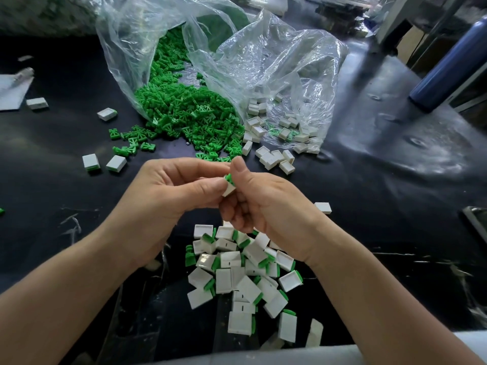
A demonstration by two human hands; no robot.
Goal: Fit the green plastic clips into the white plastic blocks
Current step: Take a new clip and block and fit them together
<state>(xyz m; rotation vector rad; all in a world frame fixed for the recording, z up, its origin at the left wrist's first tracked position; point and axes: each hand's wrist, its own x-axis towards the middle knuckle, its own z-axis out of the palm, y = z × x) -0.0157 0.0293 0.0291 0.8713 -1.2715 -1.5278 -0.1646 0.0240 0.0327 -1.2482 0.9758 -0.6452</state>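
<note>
Insertion step: left hand point(168, 191) and right hand point(261, 204) both pinch white block point(228, 190), green clip point(229, 179) half-seated. Next: press it home.

Pretty clearly a small factory or workshop assembly bench, not anyone's home: a scuffed black worktable point(395, 196), big clear plastic bags point(276, 64) spilling bulk green clips point(184, 114) and white blocks point(274, 157) straight onto it, and a heap of fitted pieces point(245, 275) piled loose at the near edge.
</note>
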